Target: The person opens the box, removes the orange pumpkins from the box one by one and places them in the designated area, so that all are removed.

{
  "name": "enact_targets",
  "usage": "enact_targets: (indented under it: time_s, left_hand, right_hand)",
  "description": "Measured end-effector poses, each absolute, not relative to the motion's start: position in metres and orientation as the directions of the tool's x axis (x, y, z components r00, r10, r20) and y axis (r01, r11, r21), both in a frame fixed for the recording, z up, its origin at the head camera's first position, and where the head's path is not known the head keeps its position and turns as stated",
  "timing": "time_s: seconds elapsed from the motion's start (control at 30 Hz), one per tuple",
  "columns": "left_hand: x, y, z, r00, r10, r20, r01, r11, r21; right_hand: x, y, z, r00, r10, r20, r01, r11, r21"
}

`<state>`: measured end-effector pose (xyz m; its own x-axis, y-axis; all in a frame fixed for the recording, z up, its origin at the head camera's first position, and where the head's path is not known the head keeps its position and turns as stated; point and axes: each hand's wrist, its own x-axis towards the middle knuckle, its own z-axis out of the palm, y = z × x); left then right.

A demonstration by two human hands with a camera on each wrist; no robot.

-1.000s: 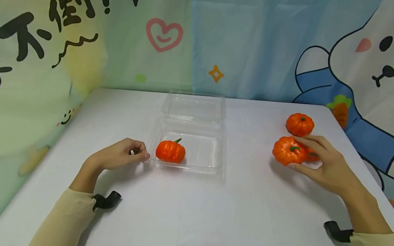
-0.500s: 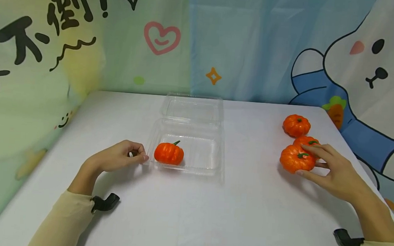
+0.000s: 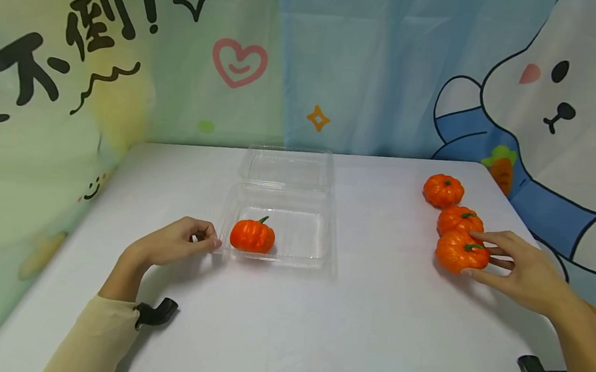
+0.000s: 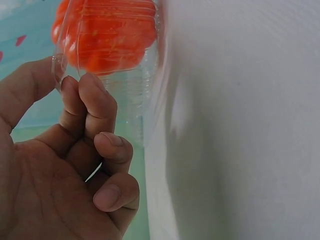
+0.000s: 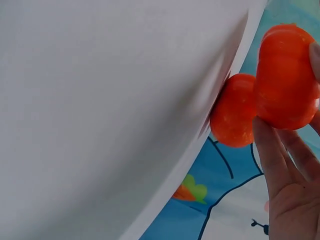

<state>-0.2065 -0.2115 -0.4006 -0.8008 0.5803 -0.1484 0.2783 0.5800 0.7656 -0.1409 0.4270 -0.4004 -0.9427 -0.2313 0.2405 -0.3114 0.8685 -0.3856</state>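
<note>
Four pumpkins (image 3: 462, 253) — one container (image 3: 302, 232)

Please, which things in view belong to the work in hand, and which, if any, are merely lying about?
Belong to the work, it seems:
clear container, pinched by the left hand
packed pumpkin, inside it
held pumpkin, in the right hand
middle pumpkin and far pumpkin, probably

Merely there:
white table, as support
printed backdrop, behind

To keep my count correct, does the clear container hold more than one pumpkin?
No, only one orange pumpkin lies in the clear container; the other three pumpkins are in or near the right hand.
</note>
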Motion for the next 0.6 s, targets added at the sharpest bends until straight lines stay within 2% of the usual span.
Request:
enact_targets:
  time_s: [0.6]
  left_hand:
    - [-0.208,-0.213,-0.405,-0.798,0.589,-0.132,0.295,0.571,0.766]
  right_hand:
    - [-0.137,0.444,-0.409,-0.985,-0.122,0.124,-0.161,0.907,-0.389]
